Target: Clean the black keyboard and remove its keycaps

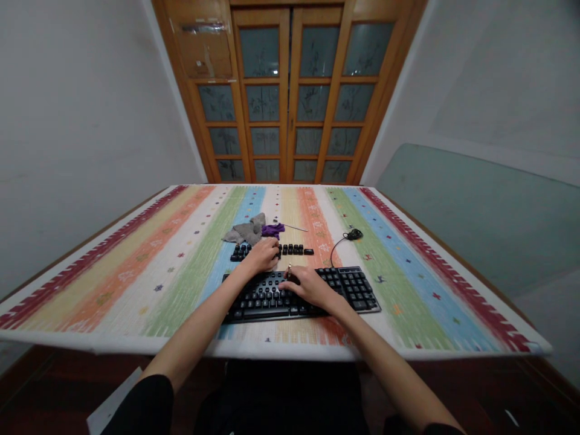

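A black keyboard (263, 311) lies near the table's front edge, part of its upper left area lacking keycaps. Beyond it, loose black keycaps (294, 249) stand in rows. My left hand (264, 254) reaches over these rows, its fingers bent down and close together among the keycaps; what lies under the fingertips is hidden. Over the middle of the keyboard rests my right hand (310, 285), thumb stretched out to the left and apart from the curled fingers. Something shiny, perhaps a ring, shows at its fingers.
A grey cloth (247, 232) and a purple cloth (272, 230) lie behind the keycaps, beside a thin dark rod (294, 228). The keyboard's coiled cable (353, 234) sits at the back right. A striped tablecloth (181, 290) covers the table; wooden glazed doors (290, 90) stand beyond.
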Available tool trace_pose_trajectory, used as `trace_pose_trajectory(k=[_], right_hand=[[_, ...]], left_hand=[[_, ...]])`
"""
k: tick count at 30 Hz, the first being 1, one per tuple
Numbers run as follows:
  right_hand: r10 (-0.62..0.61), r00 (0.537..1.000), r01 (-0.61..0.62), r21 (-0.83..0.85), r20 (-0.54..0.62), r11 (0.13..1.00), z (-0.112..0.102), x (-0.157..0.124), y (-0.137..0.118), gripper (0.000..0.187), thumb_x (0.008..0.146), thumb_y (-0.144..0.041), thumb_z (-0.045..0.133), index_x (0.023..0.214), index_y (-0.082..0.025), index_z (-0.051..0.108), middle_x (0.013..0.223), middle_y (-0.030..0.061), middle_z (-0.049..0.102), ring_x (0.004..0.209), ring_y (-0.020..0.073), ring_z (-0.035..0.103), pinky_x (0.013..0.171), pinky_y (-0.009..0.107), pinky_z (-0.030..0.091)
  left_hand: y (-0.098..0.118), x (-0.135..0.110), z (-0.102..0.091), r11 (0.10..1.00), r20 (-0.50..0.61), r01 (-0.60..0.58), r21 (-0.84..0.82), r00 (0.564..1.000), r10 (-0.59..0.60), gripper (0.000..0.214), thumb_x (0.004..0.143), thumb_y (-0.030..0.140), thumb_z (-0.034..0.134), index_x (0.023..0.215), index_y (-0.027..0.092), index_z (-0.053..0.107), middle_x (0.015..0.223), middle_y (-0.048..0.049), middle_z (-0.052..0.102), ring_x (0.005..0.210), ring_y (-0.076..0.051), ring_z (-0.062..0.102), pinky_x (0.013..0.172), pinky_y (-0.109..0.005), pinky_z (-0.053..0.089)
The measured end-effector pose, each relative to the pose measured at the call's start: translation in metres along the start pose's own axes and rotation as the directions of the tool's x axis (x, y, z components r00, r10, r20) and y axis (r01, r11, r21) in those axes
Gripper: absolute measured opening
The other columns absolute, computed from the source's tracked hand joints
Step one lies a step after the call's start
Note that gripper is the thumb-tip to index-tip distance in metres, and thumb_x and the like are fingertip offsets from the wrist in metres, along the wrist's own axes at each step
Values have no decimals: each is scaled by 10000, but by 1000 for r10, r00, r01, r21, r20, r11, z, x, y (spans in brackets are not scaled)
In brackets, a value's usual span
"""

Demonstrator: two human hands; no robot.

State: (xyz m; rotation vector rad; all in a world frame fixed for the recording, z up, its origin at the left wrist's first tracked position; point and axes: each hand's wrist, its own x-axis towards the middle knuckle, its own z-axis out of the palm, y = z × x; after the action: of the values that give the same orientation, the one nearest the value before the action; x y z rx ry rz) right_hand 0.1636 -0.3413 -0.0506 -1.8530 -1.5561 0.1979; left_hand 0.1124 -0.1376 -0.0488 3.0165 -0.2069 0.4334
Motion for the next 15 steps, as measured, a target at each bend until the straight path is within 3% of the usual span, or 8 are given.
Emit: trace_pose_trajectory(k=[6, 15], right_hand=[[-24, 998, 30, -111, 52, 993, -3, 14, 0, 303, 905, -463, 585, 916, -161, 609, 869, 118, 685, 799, 250, 632, 720, 325, 449], [30, 996, -34, 47, 86, 998, -12, 20, 3, 216, 939, -380, 550, 940, -173, 613, 772, 43, 682, 726, 196, 620, 698, 285, 439]], left_hand=[[-1, -2, -1, 1000, -4, -3, 0, 1000, 3, 117, 787, 166, 567, 808, 164, 681, 1000, -111, 576, 955, -256, 525, 856, -408, 462], [-1, -9, -2, 1000, -47, -3, 16, 999, 3, 111, 807, 169, 562, 869, 170, 653, 1014, -103, 580, 978, -247, 528, 866, -384, 461]])
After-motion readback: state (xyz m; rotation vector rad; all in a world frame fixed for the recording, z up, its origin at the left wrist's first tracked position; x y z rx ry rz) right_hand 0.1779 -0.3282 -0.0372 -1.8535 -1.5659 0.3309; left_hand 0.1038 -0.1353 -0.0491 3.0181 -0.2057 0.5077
